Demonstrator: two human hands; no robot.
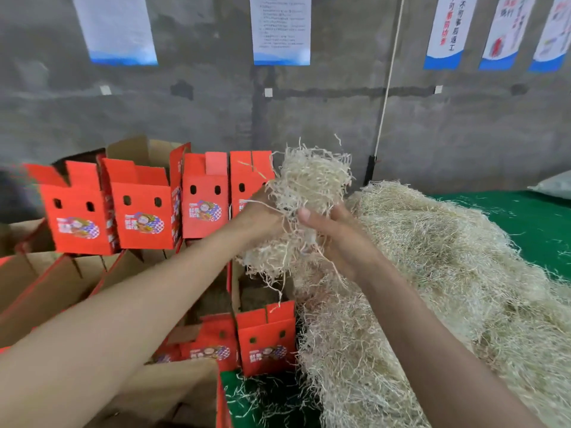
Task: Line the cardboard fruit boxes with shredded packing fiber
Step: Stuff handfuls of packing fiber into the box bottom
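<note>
Both my hands hold one clump of pale shredded fiber [309, 183] lifted above the boxes. My left hand [262, 217] grips its left side, and my right hand [333, 233] grips its right side with the thumb up. Loose strands hang from the clump over an open red cardboard box [265, 335] whose dark inside shows below. A big heap of the same fiber [432, 273] lies to the right on a green surface [525, 217]. More open red boxes [142, 211] stand in rows to the left.
A grey concrete wall with hung paper notices [281, 29] rises behind. A thin cord [389, 81] runs down the wall. A brown cardboard flap [173, 393] sits at the near edge. A grey sack [556, 185] lies at the far right.
</note>
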